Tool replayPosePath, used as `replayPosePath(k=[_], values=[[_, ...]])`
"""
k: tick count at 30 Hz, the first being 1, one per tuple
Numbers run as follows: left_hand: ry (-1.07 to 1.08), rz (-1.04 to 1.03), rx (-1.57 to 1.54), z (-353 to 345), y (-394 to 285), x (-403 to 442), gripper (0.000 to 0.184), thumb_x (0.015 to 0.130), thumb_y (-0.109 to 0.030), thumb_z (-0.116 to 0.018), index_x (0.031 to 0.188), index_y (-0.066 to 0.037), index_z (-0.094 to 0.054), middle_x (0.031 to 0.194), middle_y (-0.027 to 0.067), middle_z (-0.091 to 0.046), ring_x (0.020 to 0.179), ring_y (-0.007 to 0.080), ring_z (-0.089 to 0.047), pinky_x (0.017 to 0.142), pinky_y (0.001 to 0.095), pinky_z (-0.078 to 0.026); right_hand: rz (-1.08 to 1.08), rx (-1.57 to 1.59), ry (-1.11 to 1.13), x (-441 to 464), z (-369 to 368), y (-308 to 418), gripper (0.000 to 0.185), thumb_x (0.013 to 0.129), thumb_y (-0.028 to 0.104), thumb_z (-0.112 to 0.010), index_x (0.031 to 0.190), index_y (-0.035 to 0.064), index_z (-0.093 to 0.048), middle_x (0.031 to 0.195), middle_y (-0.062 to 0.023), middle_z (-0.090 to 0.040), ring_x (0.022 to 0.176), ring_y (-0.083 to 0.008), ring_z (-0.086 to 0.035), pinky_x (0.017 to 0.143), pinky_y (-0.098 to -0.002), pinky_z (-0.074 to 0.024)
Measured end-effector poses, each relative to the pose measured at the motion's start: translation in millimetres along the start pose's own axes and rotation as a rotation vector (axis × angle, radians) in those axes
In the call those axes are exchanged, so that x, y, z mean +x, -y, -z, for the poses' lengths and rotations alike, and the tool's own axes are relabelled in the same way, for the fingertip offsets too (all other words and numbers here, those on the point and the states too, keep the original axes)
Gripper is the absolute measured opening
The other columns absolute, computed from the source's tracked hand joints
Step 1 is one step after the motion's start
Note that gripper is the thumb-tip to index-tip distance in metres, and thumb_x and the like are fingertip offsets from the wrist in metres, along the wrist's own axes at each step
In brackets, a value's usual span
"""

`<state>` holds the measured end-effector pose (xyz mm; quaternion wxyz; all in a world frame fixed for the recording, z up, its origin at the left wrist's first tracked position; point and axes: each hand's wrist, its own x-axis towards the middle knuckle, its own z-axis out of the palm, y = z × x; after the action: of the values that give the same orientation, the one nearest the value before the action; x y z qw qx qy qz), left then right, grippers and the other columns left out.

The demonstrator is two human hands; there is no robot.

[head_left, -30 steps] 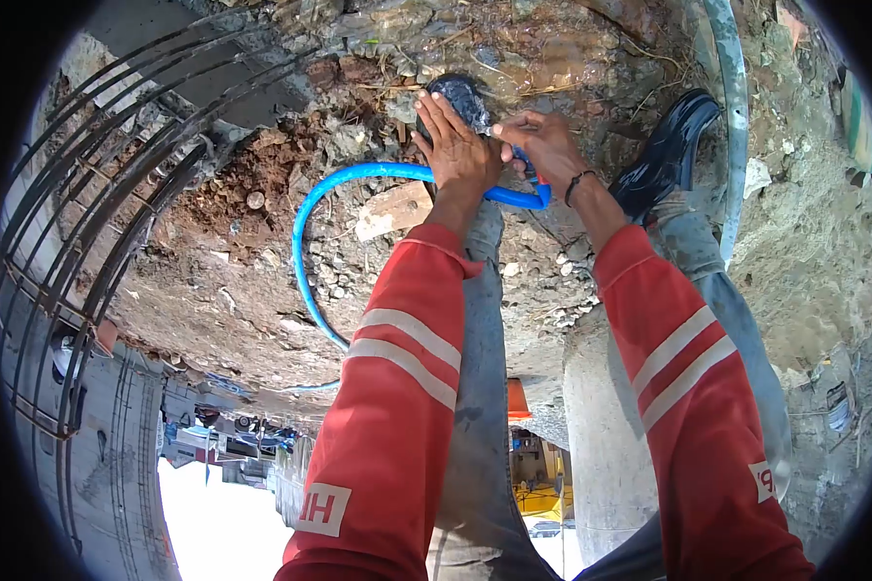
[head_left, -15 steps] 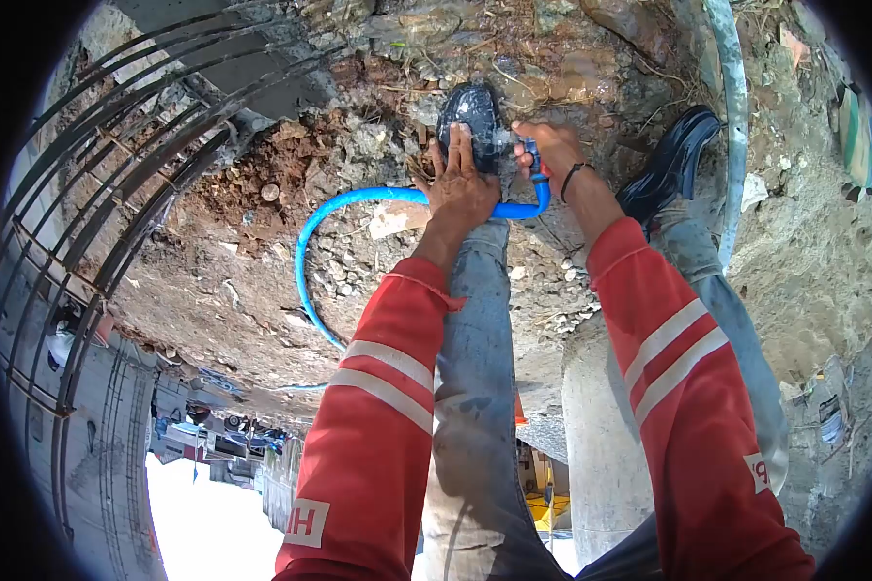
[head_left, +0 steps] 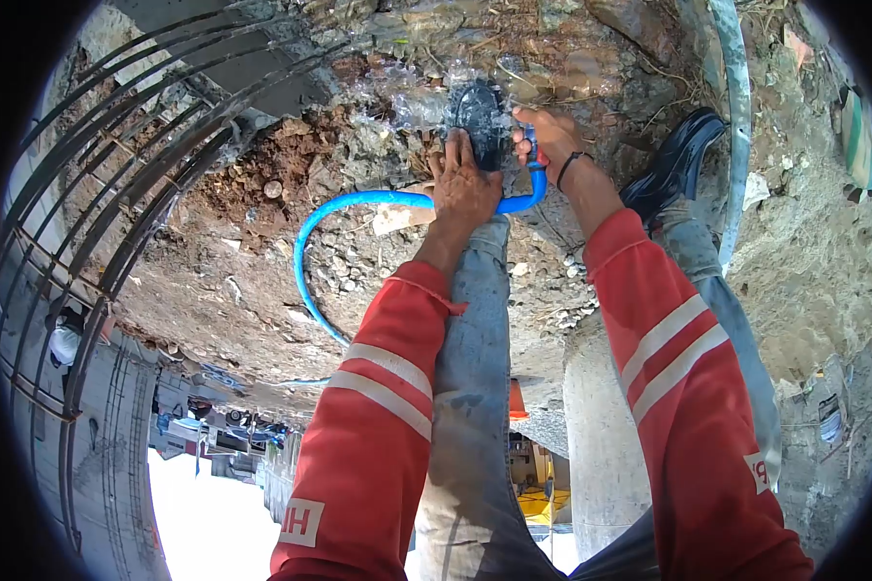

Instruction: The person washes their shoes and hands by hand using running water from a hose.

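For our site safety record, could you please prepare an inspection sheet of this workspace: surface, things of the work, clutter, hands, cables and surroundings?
Surface: uneven brown-grey soil ground, wet around the left foot.
Job's things: glossy black boot on the left foot, water splashing around it; flexible bright-blue hose with a blue-and-red nozzle.
Clutter: pale, flat, wood-like piece beside the hose; loose stones.
Hands: left hand lies on the boot, fingers extended; right hand grips the nozzle.
Cables: no electrical cable clearly seen; the hose loops over the ground.
Surroundings: curved cage of dark metal bars on the left; grey, round, concrete-like column behind the legs.
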<state>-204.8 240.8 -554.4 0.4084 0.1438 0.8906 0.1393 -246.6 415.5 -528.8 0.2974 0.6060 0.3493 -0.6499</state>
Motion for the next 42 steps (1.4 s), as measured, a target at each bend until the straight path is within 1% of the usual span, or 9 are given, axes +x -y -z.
replayPosePath(k=[4, 9, 13, 18, 23, 28, 32, 38, 42], values=[[0.195, 0.288, -0.095, 47.3, -33.7, 15.5, 0.094, 0.082, -0.041, -0.066, 0.150, -0.008, -0.012, 0.152, 0.0136, -0.018, 0.134, 0.0404, -0.027, 0.106, 0.0557, -0.032, -0.006, 0.093, -0.098, 1.9, 21.0, -30.3, 0.017, 0.087, 0.016, -0.062, 0.090, 0.0023, -0.051, 0.067, -0.0076, -0.055, 0.050, -0.0148, -0.048, 0.047, -0.0340, -0.0439], [-0.028, 0.090, 0.109, -20.1, -4.8, 50.2, 0.103, 0.079, -0.036, -0.073, 0.152, -0.030, 0.000, 0.150, 0.0204, -0.017, 0.132, 0.0493, -0.026, 0.100, 0.0592, -0.039, -0.045, 0.510, -0.178, -4.2, 40.7, -53.5, 0.013, 0.090, 0.014, -0.056, 0.094, 0.0034, -0.050, 0.068, -0.0072, -0.053, 0.052, -0.0149, -0.047, 0.049, -0.0364, -0.0438], [0.063, 0.090, 0.117, -4.3, 0.4, 55.0, 0.107, 0.078, -0.043, -0.074, 0.150, -0.037, 0.004, 0.149, 0.0255, -0.018, 0.132, 0.0554, -0.025, 0.103, 0.0592, -0.036, -0.057, 0.408, -0.195, -17.5, 25.1, -43.8, 0.014, 0.090, 0.015, -0.056, 0.096, 0.0034, -0.050, 0.069, -0.0068, -0.053, 0.052, -0.0147, -0.047, 0.049, -0.0360, -0.0442], [0.073, 0.190, -0.104, 14.7, -12.4, 39.4, 0.112, 0.075, -0.041, -0.076, 0.151, -0.032, 0.006, 0.153, 0.0261, -0.008, 0.134, 0.0533, -0.025, 0.106, 0.0529, -0.037, -0.178, 0.286, -0.147, -14.8, 15.5, -46.7, 0.015, 0.089, 0.015, -0.056, 0.094, 0.0022, -0.051, 0.066, -0.0073, -0.055, 0.048, -0.0141, -0.047, 0.045, -0.0352, -0.0436], [0.076, 0.009, 0.234, -3.6, -8.4, 29.4, 0.106, 0.080, -0.031, -0.073, 0.152, -0.021, 0.005, 0.151, 0.0307, -0.011, 0.129, 0.0516, -0.036, 0.096, 0.0487, -0.047, -0.230, 0.404, -0.141, -17.8, 18.3, -69.0, 0.014, 0.089, 0.016, -0.056, 0.090, 0.0035, -0.050, 0.064, -0.0062, -0.053, 0.049, -0.0139, -0.047, 0.047, -0.0350, -0.0436], [0.113, 0.330, 0.132, 13.8, -33.1, 63.3, 0.092, 0.084, -0.052, -0.062, 0.151, -0.013, -0.013, 0.143, 0.0308, -0.028, 0.098, 0.0432, -0.062, 0.077, 0.0455, -0.054, -0.170, 0.468, -0.053, -19.4, 22.6, -66.0, 0.014, 0.089, 0.017, -0.058, 0.088, 0.0058, -0.049, 0.065, -0.0056, -0.052, 0.050, -0.0144, -0.047, 0.048, -0.0346, -0.0432], [-0.152, 0.278, 0.222, -4.8, -19.8, 77.4, 0.089, 0.082, -0.063, -0.059, 0.147, -0.012, -0.025, 0.128, 0.0252, -0.041, 0.081, 0.0384, -0.066, 0.068, 0.0442, -0.055, -0.071, 0.571, -0.129, -18.5, 27.2, -62.8, 0.019, 0.088, 0.018, -0.063, 0.091, 0.0063, -0.048, 0.068, -0.0060, -0.053, 0.051, -0.0145, -0.047, 0.048, -0.0340, -0.0427], [-0.237, -0.066, 0.144, -2.7, -0.3, 59.7, 0.088, 0.069, -0.030, -0.079, 0.143, -0.024, -0.032, 0.140, 0.0203, -0.028, 0.133, 0.0404, -0.026, 0.105, 0.0588, -0.025, 0.046, 0.472, -0.036, -21.6, 17.7, -34.0, 0.022, 0.087, 0.019, -0.064, 0.094, 0.0061, -0.047, 0.069, -0.0061, -0.054, 0.053, -0.0142, -0.048, 0.048, -0.0330, -0.0444], [-0.099, -0.110, -0.029, 13.5, -14.1, 77.8, 0.082, 0.068, -0.025, -0.078, 0.139, -0.025, -0.039, 0.148, 0.0136, -0.026, 0.135, 0.0420, -0.026, 0.109, 0.0549, -0.026, 0.135, 0.391, -0.029, -20.2, 1.4, -19.8, 0.023, 0.087, 0.019, -0.064, 0.095, 0.0062, -0.048, 0.069, -0.0056, -0.054, 0.052, -0.0140, -0.048, 0.048, -0.0330, -0.0444]])
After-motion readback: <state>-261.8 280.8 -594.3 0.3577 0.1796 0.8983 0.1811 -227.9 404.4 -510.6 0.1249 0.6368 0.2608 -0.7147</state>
